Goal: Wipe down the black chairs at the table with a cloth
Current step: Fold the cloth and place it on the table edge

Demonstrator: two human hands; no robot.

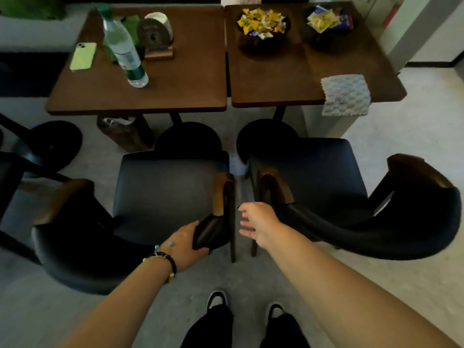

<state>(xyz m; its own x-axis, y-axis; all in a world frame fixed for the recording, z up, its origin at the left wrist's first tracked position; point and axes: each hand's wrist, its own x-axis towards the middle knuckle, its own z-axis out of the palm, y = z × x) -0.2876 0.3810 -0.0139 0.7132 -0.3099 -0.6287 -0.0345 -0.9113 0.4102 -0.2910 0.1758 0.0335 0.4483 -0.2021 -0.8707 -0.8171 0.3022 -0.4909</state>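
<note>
Head view, looking down. Nearest the camera, two shoes (218, 298) with pale toes stand on a mottled grey floor (391, 277), smooth and matte. Above them, the left hand (187, 243), wearing a beaded bracelet (163, 257) at the wrist, grips the padded end of the left chair (163, 192)'s curved backrest, fingers wrapped round it and thumb on top. The right hand (258, 223) hangs in the gap between the two chairs, fingers loosely spread and slightly bent, holding nothing; whether it touches the right chair (313, 177) cannot be told. Both chairs have squarish, dark, faintly glossy seats, rounded upholstered backs and brown wooden arm fronts.

Beyond the seats, two round black pedestal bases (188, 139) carry two square brown wooden tables (175, 79) set edge to edge. The cloth (345, 95), pale with a scale-like weave, lies on the right table's near right corner, its lower half draping over the edge, well apart from both hands. On the left table: a clear plastic bottle (123, 49), a green-cased phone (83, 57), a small round wooden stand (156, 36). On the right table: two dark bowls (262, 26) of wrapped sweets.
</note>
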